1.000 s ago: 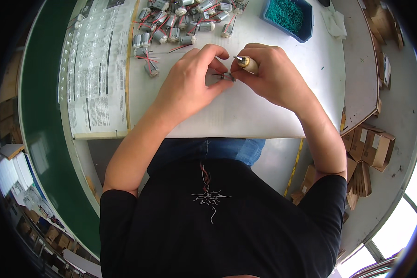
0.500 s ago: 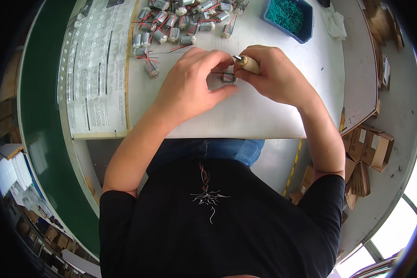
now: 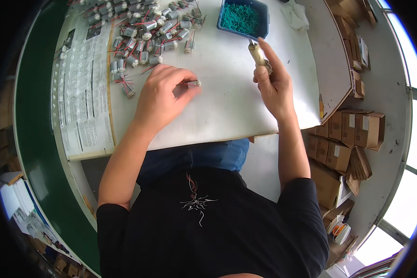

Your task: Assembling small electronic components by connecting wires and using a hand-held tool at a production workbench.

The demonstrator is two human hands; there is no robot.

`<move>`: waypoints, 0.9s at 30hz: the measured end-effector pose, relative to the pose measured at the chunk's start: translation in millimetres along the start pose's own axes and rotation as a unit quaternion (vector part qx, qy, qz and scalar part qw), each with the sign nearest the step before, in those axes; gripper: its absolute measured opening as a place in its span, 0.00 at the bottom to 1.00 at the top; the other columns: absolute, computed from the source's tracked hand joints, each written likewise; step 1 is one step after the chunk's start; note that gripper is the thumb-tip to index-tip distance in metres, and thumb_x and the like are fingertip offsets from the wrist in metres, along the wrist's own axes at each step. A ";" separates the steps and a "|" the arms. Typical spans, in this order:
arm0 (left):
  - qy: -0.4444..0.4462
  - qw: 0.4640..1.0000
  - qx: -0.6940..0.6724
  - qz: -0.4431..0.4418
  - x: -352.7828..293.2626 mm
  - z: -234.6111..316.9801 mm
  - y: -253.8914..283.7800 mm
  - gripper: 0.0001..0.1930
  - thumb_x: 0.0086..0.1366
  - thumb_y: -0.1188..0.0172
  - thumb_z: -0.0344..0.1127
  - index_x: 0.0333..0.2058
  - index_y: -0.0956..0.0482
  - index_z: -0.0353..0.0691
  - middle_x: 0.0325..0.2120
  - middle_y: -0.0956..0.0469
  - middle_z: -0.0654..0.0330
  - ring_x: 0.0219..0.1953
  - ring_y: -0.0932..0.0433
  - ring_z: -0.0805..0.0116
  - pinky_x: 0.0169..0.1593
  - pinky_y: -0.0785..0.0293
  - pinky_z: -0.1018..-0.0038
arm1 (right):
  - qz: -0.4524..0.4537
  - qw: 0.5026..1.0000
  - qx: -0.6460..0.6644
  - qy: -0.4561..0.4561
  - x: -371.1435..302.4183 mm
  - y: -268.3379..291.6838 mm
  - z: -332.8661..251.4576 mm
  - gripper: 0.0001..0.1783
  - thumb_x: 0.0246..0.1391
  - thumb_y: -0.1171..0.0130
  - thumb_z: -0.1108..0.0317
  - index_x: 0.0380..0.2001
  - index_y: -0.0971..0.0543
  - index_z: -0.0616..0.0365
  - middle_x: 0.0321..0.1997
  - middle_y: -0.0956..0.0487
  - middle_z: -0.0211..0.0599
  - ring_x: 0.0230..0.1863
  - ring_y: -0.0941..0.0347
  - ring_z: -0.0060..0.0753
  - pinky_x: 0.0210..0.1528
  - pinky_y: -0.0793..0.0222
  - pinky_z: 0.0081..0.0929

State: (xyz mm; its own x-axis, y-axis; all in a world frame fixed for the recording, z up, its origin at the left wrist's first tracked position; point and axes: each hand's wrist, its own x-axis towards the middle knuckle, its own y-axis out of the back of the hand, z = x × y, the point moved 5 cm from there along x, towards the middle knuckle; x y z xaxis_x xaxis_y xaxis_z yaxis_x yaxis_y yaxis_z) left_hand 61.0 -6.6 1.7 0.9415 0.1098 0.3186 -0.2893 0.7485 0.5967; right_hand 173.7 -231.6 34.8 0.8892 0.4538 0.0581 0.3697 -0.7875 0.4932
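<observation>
My left hand [image 3: 161, 97] pinches a small silver motor [image 3: 192, 83] between thumb and fingers just above the white tabletop. Part of the motor is hidden by the fingers. Off to the right, my right hand [image 3: 277, 90] is wrapped round the pale handle of a hand tool [image 3: 257, 54]. Its short metal tip points away from me, close to the near edge of a blue bin [image 3: 267, 21]. Many small green pieces [image 3: 238, 17] fill the bin; their exact kind is too small to make out.
A heap of small motors [image 3: 146, 34] with red and dark wires covers the far left of the table [image 3: 222, 111]. Printed sheets [image 3: 81, 118] lie along the left side. A white cloth [image 3: 295, 15] sits right of the bin. Cardboard boxes [image 3: 343, 134] stand beyond the right edge.
My hands have come apart. The right one moved with the tool from the motor toward the blue bin, while the left keeps the motor. The whole view has shifted, revealing more motors.
</observation>
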 end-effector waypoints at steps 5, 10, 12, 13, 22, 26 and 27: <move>-0.016 1.000 0.017 0.017 -3.1 3.3 11.5 0.23 0.50 0.19 0.30 0.46 0.16 0.39 0.43 0.15 0.59 0.48 0.19 0.57 0.55 0.23 0.61 | -0.035 0.997 -0.019 -0.067 -2.6 -11.2 -1.1 0.15 0.71 0.36 0.60 0.48 0.18 0.63 0.26 0.24 0.28 0.24 0.29 0.16 0.27 0.31 0.21; 0.063 0.997 0.047 0.001 -12.2 -8.3 29.1 0.23 0.50 0.19 0.30 0.46 0.16 0.38 0.47 0.18 0.57 0.50 0.19 0.56 0.57 0.23 0.62 | -0.058 0.986 0.106 -0.118 6.1 -32.6 -4.9 0.15 0.70 0.34 0.58 0.38 0.19 0.61 0.22 0.29 0.22 0.22 0.32 0.14 0.23 0.37 0.22; 0.069 0.995 0.073 -0.003 -14.2 -8.8 28.5 0.22 0.52 0.20 0.30 0.46 0.16 0.38 0.46 0.18 0.57 0.50 0.19 0.55 0.56 0.22 0.62 | -0.074 0.988 0.098 -0.092 7.4 -40.2 -4.2 0.15 0.70 0.34 0.59 0.39 0.19 0.61 0.22 0.29 0.21 0.22 0.33 0.14 0.23 0.37 0.22; 0.070 0.993 0.094 -0.009 -14.2 -8.5 26.6 0.20 0.53 0.21 0.30 0.45 0.16 0.38 0.46 0.19 0.57 0.50 0.19 0.55 0.56 0.22 0.62 | -0.085 0.990 0.086 -0.067 7.9 -43.8 -4.6 0.14 0.70 0.34 0.60 0.39 0.19 0.61 0.22 0.29 0.21 0.21 0.33 0.14 0.23 0.38 0.21; 0.078 0.986 0.127 -0.079 -10.4 -16.0 35.1 0.09 0.63 0.32 0.24 0.42 0.20 0.33 0.45 0.21 0.54 0.43 0.17 0.53 0.47 0.20 0.61 | -0.147 0.974 0.147 -0.091 2.1 -55.5 -17.4 0.12 0.72 0.37 0.64 0.46 0.19 0.64 0.24 0.28 0.22 0.24 0.32 0.13 0.26 0.36 0.19; -0.012 0.967 0.246 -0.062 -15.1 -1.6 33.6 0.06 0.69 0.35 0.25 0.41 0.23 0.31 0.42 0.19 0.56 0.38 0.16 0.63 0.42 0.20 0.67 | -0.137 0.954 0.256 -0.080 -6.0 -60.1 -14.4 0.13 0.73 0.40 0.64 0.48 0.20 0.65 0.27 0.27 0.24 0.24 0.33 0.14 0.26 0.37 0.19; -0.018 0.968 0.243 -0.063 -15.8 4.2 31.7 0.06 0.69 0.35 0.25 0.41 0.23 0.31 0.42 0.19 0.56 0.38 0.16 0.63 0.42 0.20 0.67 | -0.130 0.955 0.254 -0.080 -7.7 -60.2 -13.6 0.13 0.73 0.40 0.64 0.48 0.20 0.65 0.27 0.27 0.24 0.24 0.33 0.14 0.26 0.37 0.19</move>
State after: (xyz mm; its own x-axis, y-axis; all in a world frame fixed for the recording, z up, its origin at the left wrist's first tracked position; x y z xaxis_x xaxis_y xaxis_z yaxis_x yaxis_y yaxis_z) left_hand 36.2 12.7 18.6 0.9706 0.0087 0.2406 -0.2277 0.3575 0.9057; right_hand 140.9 -182.0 16.5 0.7636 0.6249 -0.1622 0.6313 -0.7754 -0.0151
